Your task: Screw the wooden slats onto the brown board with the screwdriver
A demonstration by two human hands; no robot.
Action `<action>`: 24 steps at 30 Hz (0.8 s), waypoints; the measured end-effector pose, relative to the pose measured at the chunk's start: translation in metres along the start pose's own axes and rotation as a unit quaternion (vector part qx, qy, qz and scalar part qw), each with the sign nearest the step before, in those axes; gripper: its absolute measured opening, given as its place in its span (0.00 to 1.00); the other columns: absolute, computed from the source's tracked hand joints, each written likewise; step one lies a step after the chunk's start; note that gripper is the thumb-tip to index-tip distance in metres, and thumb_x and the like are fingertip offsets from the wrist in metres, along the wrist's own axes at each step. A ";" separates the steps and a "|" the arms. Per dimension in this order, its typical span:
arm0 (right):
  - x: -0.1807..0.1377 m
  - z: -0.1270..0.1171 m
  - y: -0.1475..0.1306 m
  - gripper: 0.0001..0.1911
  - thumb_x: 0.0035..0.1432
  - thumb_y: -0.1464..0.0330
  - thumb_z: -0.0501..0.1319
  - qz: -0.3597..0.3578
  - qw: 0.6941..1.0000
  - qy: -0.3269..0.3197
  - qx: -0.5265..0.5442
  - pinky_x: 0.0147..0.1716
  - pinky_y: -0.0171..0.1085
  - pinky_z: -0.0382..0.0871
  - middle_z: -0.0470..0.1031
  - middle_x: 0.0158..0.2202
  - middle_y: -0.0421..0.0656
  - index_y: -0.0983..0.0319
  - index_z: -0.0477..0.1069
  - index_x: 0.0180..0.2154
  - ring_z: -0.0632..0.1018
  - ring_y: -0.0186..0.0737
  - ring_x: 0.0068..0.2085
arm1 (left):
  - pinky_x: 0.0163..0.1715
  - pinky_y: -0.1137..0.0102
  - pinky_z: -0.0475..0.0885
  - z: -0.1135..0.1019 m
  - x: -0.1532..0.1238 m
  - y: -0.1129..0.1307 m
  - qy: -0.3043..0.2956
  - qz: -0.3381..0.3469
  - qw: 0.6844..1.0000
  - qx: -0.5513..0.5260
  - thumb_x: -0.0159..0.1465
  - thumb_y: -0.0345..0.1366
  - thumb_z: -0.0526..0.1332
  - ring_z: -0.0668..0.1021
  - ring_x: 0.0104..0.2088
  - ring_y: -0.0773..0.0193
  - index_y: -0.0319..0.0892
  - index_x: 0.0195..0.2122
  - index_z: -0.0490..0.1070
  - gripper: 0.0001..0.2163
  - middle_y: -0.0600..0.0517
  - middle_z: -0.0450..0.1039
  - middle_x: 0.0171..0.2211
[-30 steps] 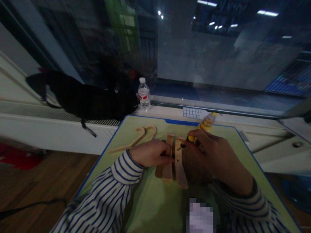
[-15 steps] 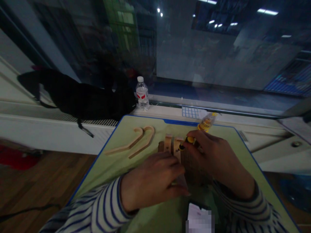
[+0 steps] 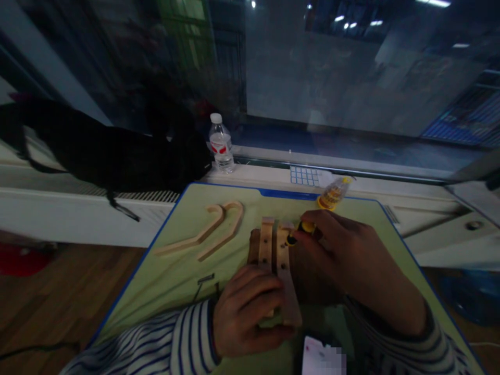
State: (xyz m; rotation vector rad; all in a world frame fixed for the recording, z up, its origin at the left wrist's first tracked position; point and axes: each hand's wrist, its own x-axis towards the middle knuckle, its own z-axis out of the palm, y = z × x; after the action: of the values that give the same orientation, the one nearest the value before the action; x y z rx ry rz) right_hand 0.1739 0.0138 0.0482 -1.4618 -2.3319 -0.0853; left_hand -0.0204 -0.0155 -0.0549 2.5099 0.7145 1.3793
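Two straight wooden slats with holes (image 3: 282, 260) lie side by side on the green mat (image 3: 175, 276). My left hand (image 3: 246, 312) is curled round their near ends, fingers closed on the wood. My right hand (image 3: 344, 260) is closed on a small yellow-and-black screwdriver (image 3: 299, 233), whose tip meets the far end of the right slat. A darker wooden piece (image 3: 308, 271) lies partly hidden under my right hand.
Two curved wooden pieces (image 3: 213, 232) lie left of the slats. A small metal part (image 3: 205, 279) rests near my left sleeve. A yellow glue bottle (image 3: 332, 194) lies at the mat's far edge, a water bottle (image 3: 221, 143) and black bag (image 3: 97, 151) on the sill.
My left hand has slid from the far end of the slats back to their near ends. The right hand with the screwdriver has stayed in place.
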 end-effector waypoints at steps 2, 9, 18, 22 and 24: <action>0.001 0.000 0.000 0.08 0.62 0.62 0.54 -0.003 1.000 0.002 0.004 0.23 0.35 0.62 0.76 0.30 0.41 0.59 0.65 0.38 0.77 0.40 0.28 | 0.35 0.62 0.74 0.002 -0.001 -0.002 0.007 0.003 1.000 -0.007 0.55 0.42 0.65 0.77 0.36 0.58 0.40 0.37 0.70 0.13 0.48 0.76 0.33; 0.001 -0.003 -0.001 0.08 0.62 0.62 0.53 -0.012 1.000 -0.004 0.014 0.23 0.35 0.63 0.76 0.31 0.41 0.58 0.64 0.39 0.78 0.41 0.28 | 0.35 0.65 0.72 0.003 0.001 -0.001 -0.006 0.004 1.000 -0.027 0.55 0.41 0.65 0.76 0.34 0.61 0.40 0.36 0.71 0.12 0.50 0.76 0.31; -0.001 -0.001 -0.002 0.06 0.62 0.62 0.54 -0.014 0.999 -0.008 0.030 0.22 0.35 0.62 0.75 0.30 0.39 0.58 0.63 0.38 0.78 0.40 0.27 | 0.37 0.64 0.71 0.004 -0.001 -0.002 -0.006 0.008 1.000 -0.025 0.55 0.40 0.64 0.75 0.36 0.61 0.41 0.36 0.71 0.11 0.51 0.76 0.32; 0.000 -0.001 -0.003 0.07 0.62 0.62 0.54 -0.018 0.999 -0.011 0.031 0.23 0.35 0.62 0.74 0.30 0.39 0.58 0.63 0.39 0.77 0.41 0.28 | 0.37 0.65 0.70 0.004 -0.001 -0.001 -0.004 0.022 1.000 -0.021 0.57 0.40 0.63 0.75 0.35 0.61 0.40 0.36 0.71 0.10 0.50 0.76 0.32; -0.001 -0.001 -0.002 0.07 0.62 0.62 0.54 -0.019 0.999 -0.012 0.033 0.23 0.35 0.62 0.74 0.31 0.39 0.58 0.62 0.39 0.77 0.40 0.28 | 0.37 0.65 0.70 0.004 0.000 -0.001 0.004 0.025 0.999 -0.023 0.57 0.39 0.62 0.75 0.35 0.61 0.40 0.36 0.71 0.10 0.50 0.76 0.32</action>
State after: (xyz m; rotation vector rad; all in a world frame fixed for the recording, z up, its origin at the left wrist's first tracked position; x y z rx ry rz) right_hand 0.1723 0.0119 0.0491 -1.3953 -2.3597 -0.0013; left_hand -0.0174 -0.0146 -0.0578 2.5054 0.6180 1.4076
